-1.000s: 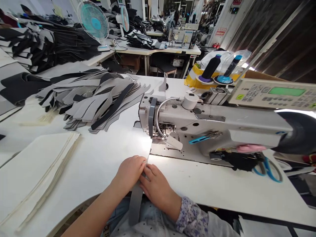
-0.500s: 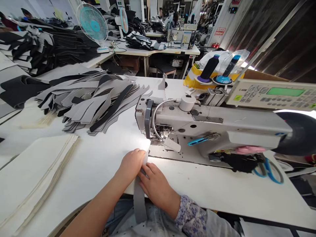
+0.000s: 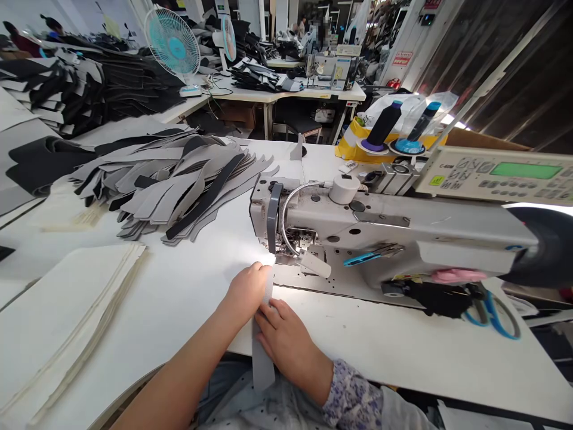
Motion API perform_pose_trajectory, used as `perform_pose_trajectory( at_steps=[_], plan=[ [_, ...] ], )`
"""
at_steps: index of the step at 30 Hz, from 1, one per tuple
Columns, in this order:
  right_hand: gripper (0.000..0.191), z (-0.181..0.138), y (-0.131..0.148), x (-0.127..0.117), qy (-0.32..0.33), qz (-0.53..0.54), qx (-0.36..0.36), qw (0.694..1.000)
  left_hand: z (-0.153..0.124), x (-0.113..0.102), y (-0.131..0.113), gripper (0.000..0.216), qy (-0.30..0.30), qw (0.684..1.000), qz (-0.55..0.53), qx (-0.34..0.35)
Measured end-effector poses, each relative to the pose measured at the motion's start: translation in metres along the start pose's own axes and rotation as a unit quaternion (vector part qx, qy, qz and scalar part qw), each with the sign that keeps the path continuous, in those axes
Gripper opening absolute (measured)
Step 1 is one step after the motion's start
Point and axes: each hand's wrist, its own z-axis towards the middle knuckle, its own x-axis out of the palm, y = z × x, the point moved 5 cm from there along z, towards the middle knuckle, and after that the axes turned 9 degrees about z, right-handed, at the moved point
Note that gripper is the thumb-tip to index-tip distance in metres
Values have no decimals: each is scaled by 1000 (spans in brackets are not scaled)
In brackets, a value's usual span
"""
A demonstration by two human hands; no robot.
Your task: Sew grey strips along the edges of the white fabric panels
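A narrow grey fabric strip runs upward between my hands to the presser foot of an industrial sewing machine. My left hand lies over the strip's upper part, close to the foot. My right hand sits just below it, with its fingers on the strip's right edge. The strip's lower end hangs off the table edge over my lap. The needle area is partly hidden by the machine's grey guard and lamp glare.
A heap of grey and black cut pieces lies left of the machine, with a pale fabric stack nearer me. Blue-handled scissors lie at right. Thread cones and a control panel stand behind.
The grey strip has slid up toward the presser foot, so its lower end sits higher. My left hand has moved forward with it.
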Motion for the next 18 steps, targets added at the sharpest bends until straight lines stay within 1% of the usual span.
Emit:
perform_pose_trajectory(
  at_steps=[3,6,9,12,15,18],
  plan=[
    [45,5,-2,1,12,-4,-1,1000,-11,-3,2,38,8,1000,8,-3],
    [46,7,-4,5,15,-11,-5,1000,-16,-7,5,29,30,999,26,-12],
    [47,9,-8,8,11,-13,-1,1000,-12,-12,5,23,42,998,36,-2],
    [50,15,-9,9,9,-13,-10,1000,-2,-13,3,24,46,998,36,-6],
    [42,20,-7,7,4,-17,-31,999,7,-11,2,26,42,999,28,-15],
    [30,19,-7,7,7,-8,-24,1000,10,-7,3,25,23,999,7,-30]
  ],
)
